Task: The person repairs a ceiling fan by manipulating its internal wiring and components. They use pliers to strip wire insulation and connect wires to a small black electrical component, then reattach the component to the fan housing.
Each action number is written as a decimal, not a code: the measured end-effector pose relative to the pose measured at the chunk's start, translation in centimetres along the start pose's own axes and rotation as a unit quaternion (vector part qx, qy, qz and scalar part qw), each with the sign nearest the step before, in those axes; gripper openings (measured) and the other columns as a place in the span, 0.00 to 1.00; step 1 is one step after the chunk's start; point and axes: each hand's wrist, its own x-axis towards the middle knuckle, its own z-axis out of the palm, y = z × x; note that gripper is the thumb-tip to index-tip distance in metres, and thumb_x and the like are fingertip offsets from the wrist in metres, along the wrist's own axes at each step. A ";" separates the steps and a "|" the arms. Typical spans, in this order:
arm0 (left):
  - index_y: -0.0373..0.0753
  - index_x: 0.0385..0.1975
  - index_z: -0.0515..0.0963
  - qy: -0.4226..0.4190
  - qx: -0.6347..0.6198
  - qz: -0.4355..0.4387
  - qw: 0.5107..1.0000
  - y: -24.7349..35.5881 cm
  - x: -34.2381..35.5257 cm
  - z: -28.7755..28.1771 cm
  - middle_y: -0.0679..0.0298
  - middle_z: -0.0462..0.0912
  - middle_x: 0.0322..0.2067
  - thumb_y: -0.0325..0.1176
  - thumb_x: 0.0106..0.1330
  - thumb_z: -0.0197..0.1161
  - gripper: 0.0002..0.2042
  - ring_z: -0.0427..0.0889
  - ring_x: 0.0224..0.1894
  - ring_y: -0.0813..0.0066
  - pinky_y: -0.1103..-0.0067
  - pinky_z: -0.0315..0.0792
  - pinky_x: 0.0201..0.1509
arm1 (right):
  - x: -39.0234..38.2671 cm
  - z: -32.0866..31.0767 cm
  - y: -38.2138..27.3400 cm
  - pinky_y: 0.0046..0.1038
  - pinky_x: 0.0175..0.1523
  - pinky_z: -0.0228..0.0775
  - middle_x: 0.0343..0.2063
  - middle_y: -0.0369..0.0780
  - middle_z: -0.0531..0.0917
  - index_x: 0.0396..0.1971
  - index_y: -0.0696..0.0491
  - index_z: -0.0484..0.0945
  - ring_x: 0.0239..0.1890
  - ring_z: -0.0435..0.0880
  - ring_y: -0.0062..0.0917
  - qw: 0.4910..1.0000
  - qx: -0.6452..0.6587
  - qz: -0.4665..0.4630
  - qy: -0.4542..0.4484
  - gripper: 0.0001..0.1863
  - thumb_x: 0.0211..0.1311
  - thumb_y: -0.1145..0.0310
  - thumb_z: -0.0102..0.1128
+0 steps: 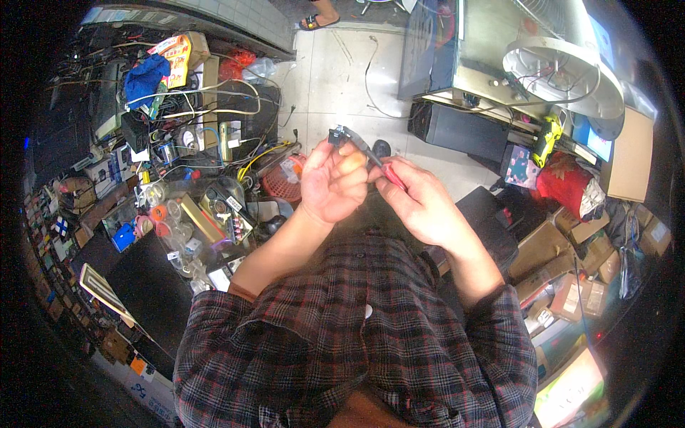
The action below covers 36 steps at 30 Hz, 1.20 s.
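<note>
My left hand [332, 184] is raised in front of my chest, palm toward me. Its thumb and fingers pinch a small black part [335, 135] with a bright, shiny bit beside it. From the right comes my right hand [422, 203], closed around the red handle [393, 176] of a slim tool. The tool's dark grey shaft [366, 151] slants up and left, and its tip meets the small part or lies right beside it. Glare and small size hide the exact kind of both the tool and the part.
Cables, small parts and boxes crowd the left bench, with a red plastic basket [280, 181] near my left forearm. A large white round housing [549, 68] stands at the upper right. Cardboard boxes [546, 253] pile up at right. Another person's sandalled foot [320, 19] shows at the top.
</note>
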 end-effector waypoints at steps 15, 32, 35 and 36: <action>0.37 0.40 0.73 0.156 0.148 -0.031 0.976 -0.4 0.3 4.6 0.73 0.61 0.18 0.53 0.79 0.40 0.24 0.59 0.15 0.84 0.86 0.55 0.21 | 0.9 -0.6 5.1 0.34 0.44 0.73 0.34 0.46 0.79 0.31 0.59 0.74 0.37 0.80 0.40 0.988 0.002 -0.152 0.004 0.03 0.57 0.76 0.54; 0.43 0.36 0.77 0.271 0.223 0.002 0.936 -1.6 0.1 7.3 0.76 0.60 0.12 0.52 0.77 0.49 0.19 0.58 0.12 0.85 0.86 0.52 0.17 | 1.0 0.9 5.7 0.31 0.40 0.72 0.31 0.42 0.79 0.30 0.60 0.76 0.32 0.79 0.33 0.990 0.057 -0.127 -0.004 0.10 0.70 0.70 0.59; 0.46 0.37 0.78 0.273 0.210 -0.004 0.939 -1.7 0.0 7.2 0.76 0.59 0.11 0.51 0.76 0.51 0.16 0.58 0.11 0.85 0.87 0.51 0.16 | 1.0 -0.3 5.6 0.32 0.40 0.72 0.31 0.43 0.79 0.30 0.60 0.76 0.32 0.79 0.35 0.991 0.022 -0.129 -0.039 0.09 0.69 0.70 0.60; 0.47 0.37 0.78 0.271 0.209 -0.004 0.940 -1.7 -0.1 7.2 0.76 0.59 0.11 0.51 0.76 0.52 0.15 0.58 0.11 0.85 0.87 0.51 0.16 | 1.0 -0.6 5.6 0.32 0.40 0.72 0.31 0.43 0.79 0.30 0.60 0.76 0.32 0.79 0.35 0.990 0.018 -0.134 -0.041 0.10 0.69 0.70 0.60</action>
